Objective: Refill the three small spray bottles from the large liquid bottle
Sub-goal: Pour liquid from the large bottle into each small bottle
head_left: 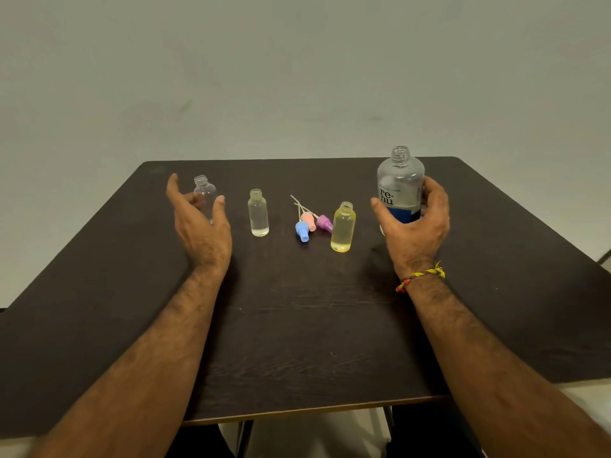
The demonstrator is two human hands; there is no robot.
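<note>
The large clear liquid bottle (400, 180), uncapped, with a blue and white label, stands at the table's right. My right hand (413, 226) is wrapped round its lower half, fingers curled on its right side and thumb at its left edge. Three small uncapped bottles stand in a row. An empty clear one (205, 190) is at the left. A clear one (258, 213) holding clear liquid is in the middle. A yellowish full one (344, 227) is at the right. My left hand (201, 223) is spread around the empty bottle, thumb and fingers apart from it.
Three spray heads with dip tubes lie together between the middle and yellowish bottles: blue (302, 230), pink (309, 220) and purple (324, 223). The dark wooden table (297, 325) reaches a plain wall at the back. Its near edge is below my forearms.
</note>
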